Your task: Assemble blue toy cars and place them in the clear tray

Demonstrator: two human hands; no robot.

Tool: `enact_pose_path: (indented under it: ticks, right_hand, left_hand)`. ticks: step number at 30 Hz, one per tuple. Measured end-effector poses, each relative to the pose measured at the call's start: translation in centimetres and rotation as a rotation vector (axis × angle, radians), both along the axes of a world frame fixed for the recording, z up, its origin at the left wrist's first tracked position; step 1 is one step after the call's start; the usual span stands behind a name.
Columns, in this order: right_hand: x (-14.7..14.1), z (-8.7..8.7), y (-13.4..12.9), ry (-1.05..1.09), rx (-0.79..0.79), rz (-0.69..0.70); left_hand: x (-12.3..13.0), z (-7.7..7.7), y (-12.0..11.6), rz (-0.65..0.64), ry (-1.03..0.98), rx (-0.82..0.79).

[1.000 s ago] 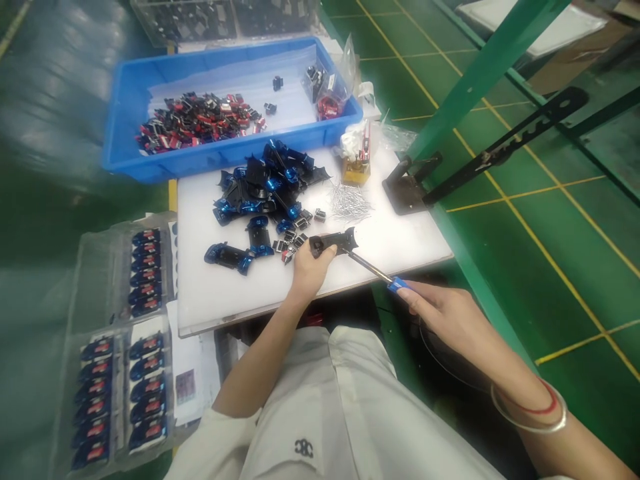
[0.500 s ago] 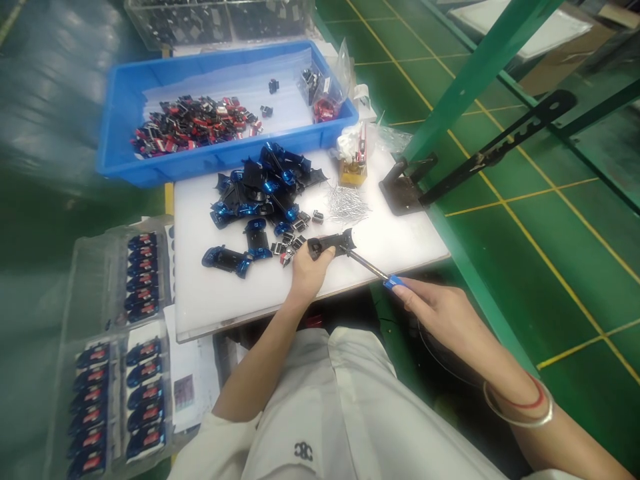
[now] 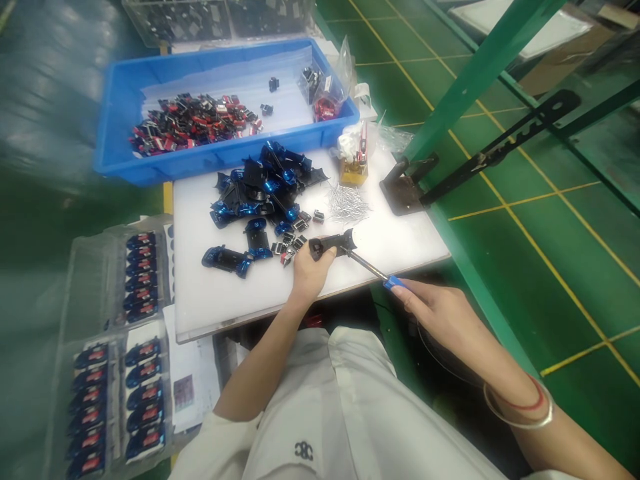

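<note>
My left hand [image 3: 311, 272] grips a black plastic toy-car part [image 3: 327, 245] just above the white work board, near its front edge. In my right hand [image 3: 440, 310] is a soldering iron [image 3: 373, 268], held by its blue handle. Its thin metal shaft points up and left, and the tip meets the right portion of the black part. Small metal-and-black pieces [image 3: 293, 241] lie just beyond my left hand. Further back is a heap of black and blue toy-car parts [image 3: 265, 183], with two similar ones [image 3: 225, 260] nearer the front left.
Thin silver pins [image 3: 349, 203] are spread on the white board [image 3: 210, 307], beside a small yellow box [image 3: 353, 175]. Behind stands a blue bin [image 3: 225, 157] of red and black pieces. Clear trays [image 3: 117, 373] of blue cars sit at left. A black metal bracket [image 3: 403, 190] and green post [image 3: 480, 80] rise at right.
The view has shifted very slightly. Both hands keep their hold, and the iron's tip stays at the same place on the black part.
</note>
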State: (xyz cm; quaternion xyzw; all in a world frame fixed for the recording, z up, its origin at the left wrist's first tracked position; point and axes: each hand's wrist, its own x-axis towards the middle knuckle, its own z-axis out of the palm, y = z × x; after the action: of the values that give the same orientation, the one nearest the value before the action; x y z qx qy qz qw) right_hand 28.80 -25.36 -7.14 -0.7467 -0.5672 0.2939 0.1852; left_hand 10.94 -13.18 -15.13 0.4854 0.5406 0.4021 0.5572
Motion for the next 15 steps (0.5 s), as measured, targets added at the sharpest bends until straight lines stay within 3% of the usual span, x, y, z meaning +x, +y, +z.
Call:
enact_pose_path:
  ticks: [9,15]
  right_hand:
    - [0.7,1.2,-0.1,-0.021,-0.008,0.004]
    - [1.9,1.9,0.4,0.120,0.048,-0.170]
  left_hand:
    - [0.0,-0.6,-0.1,-0.001,-0.011,0.005]
    - [-0.2,-0.1,-0.1,-0.012,-0.038,-0.003]
